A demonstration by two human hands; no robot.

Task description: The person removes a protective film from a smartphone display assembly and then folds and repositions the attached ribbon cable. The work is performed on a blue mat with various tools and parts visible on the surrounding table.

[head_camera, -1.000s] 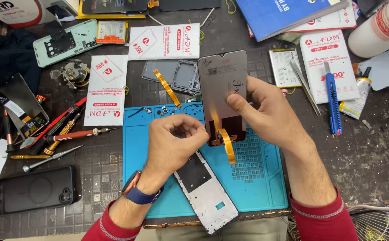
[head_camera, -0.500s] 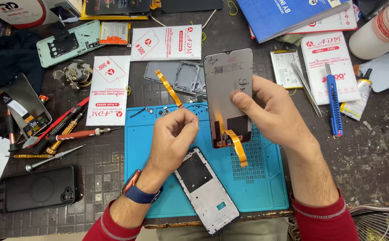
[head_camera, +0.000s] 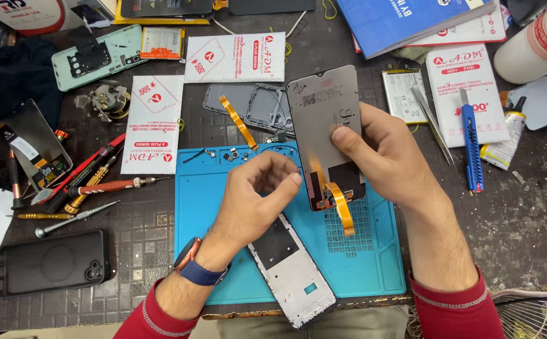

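My right hand point(head_camera: 383, 154) grips a grey phone display panel point(head_camera: 320, 103), back side up, with an orange flex cable point(head_camera: 341, 210) hanging from its lower end. The panel hovers tilted over the blue work mat point(head_camera: 380, 263). My left hand point(head_camera: 254, 194) is beside the panel's lower left edge, fingers curled with thumb and forefinger pinched close; I cannot see anything in them. A silver phone middle frame point(head_camera: 289, 270) lies diagonally on the mat under my left wrist.
Screwdrivers point(head_camera: 98, 188) lie left of the mat, with a black phone point(head_camera: 51, 263) below them. White spare-part packets point(head_camera: 151, 122), another frame with an orange flex point(head_camera: 248, 107), a blue knife point(head_camera: 471, 147), tweezers point(head_camera: 433, 125) and a battery point(head_camera: 402, 94) ring the mat.
My right hand has shifted the display panel to the right and slightly up, its flex cable swinging along. My left hand has lifted a little and stays beside the panel's lower edge.
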